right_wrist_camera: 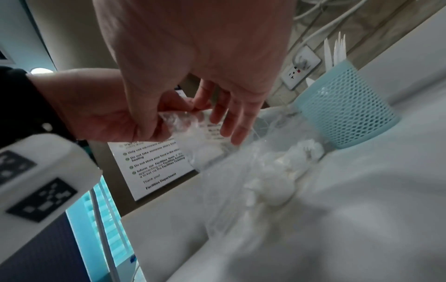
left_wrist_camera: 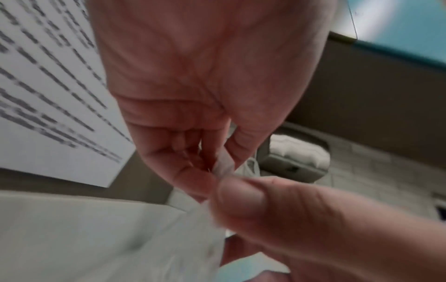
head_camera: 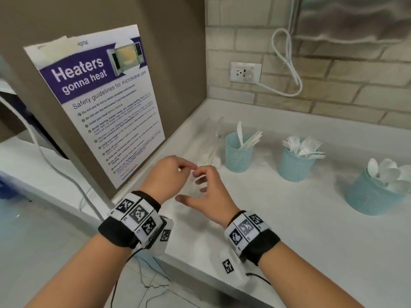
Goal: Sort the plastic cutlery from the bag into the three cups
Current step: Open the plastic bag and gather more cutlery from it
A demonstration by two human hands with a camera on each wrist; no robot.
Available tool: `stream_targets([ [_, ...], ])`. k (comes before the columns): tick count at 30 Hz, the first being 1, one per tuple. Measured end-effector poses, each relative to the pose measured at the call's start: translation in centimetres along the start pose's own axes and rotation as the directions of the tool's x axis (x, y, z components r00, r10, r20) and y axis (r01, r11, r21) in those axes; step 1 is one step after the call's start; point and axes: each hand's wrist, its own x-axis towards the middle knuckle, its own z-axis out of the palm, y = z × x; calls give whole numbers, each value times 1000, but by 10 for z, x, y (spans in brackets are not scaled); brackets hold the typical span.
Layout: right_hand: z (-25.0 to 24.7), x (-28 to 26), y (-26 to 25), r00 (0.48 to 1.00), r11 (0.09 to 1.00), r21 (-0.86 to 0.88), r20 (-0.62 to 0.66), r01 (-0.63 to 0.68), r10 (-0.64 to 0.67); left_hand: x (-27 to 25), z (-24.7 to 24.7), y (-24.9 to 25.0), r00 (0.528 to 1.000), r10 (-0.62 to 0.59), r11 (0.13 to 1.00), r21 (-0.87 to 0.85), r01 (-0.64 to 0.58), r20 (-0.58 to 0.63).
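Note:
A clear plastic bag (head_camera: 206, 150) lies on the white counter beside the leftmost cup. White cutlery (right_wrist_camera: 277, 181) shows through it. My left hand (head_camera: 191, 169) pinches the bag's crumpled near end (right_wrist_camera: 173, 120). My right hand (head_camera: 198, 183) hovers right beside it, fingers spread and thumb held apart, with the index tip touching the plastic. Three pale blue mesh cups stand in a row: the knife cup (head_camera: 238, 155), the fork cup (head_camera: 294, 166) and the spoon cup (head_camera: 371, 196). In the left wrist view the right thumb (left_wrist_camera: 241, 200) sits close to the left fingertips (left_wrist_camera: 193, 177).
A brown panel with a microwave poster (head_camera: 100, 103) walls off the counter's left side. On the brick back wall are a socket (head_camera: 245, 72) and a looped white cable (head_camera: 287, 61). The countertop (head_camera: 311, 236) runs out to the right; its front edge passes under my wrists.

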Motion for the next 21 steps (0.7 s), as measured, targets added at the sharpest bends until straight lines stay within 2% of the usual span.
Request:
stream_targets([
  [3, -20, -18, -11, 986, 997, 9, -147, 82, -80, -3, 1, 26, 997, -4, 945, -326, 28, 75],
  [5, -39, -30, -15, 965, 993, -11, -233, 119, -118, 0, 7, 39, 989, 49, 908, -418, 15, 141],
  [6, -50, -35, -15, 954, 993, -25, -274, 116, -118, 3, 11, 43, 980, 105, 914, -404, -28, 169],
  [8, -72, -47, -14, 930, 995, -45, -353, 90, -100, 12, 25, 50, 946, 254, 946, -253, -201, 202],
  [10, -97, -57, -13, 895, 997, -58, -440, 57, -77, 21, 43, 54, 901, 374, 927, -68, -368, 220],
  [12, -126, -67, -9, 842, 998, -59, -537, 18, -47, 30, 60, 57, 886, 427, 896, 47, -442, 181],
  [16, -187, -84, 6, 719, 990, -97, -695, -100, 4, 48, 83, 48, 892, 449, 846, 293, -445, 59],
  [21, -239, -100, 22, 547, 967, -38, -830, -250, 109, 57, 91, 19, 947, 311, 830, 462, -313, 83],
])
